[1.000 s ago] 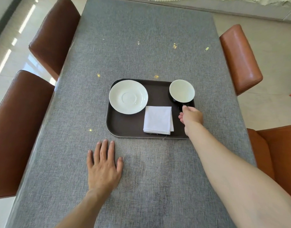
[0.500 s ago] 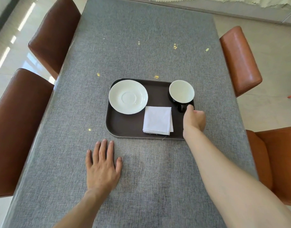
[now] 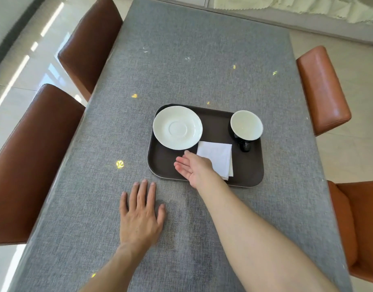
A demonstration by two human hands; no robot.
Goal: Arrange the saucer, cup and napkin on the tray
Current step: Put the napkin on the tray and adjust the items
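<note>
A dark brown tray [image 3: 246,175] lies on the grey table. On its far left sits a white saucer [image 3: 177,127]. A cup [image 3: 246,124], black outside and white inside, stands at the tray's far right with its handle toward me. A folded white napkin [image 3: 218,155] lies in the middle near part. My right hand [image 3: 191,166] hovers over the tray's near left area, fingers apart and pointing left, holding nothing, its back covering the napkin's near left corner. My left hand [image 3: 140,213] rests flat on the table in front of the tray.
The grey cloth-covered table [image 3: 181,60] stretches away from me. Brown leather chairs stand on the left [image 3: 33,161], [image 3: 88,43] and orange-brown ones on the right [image 3: 322,89], [image 3: 362,228]. Tiled floor lies beyond both table edges.
My right hand has let go of the cup's handle and moved left across the tray to the napkin's left side. The cup stays at the far right. The left hand has not moved.
</note>
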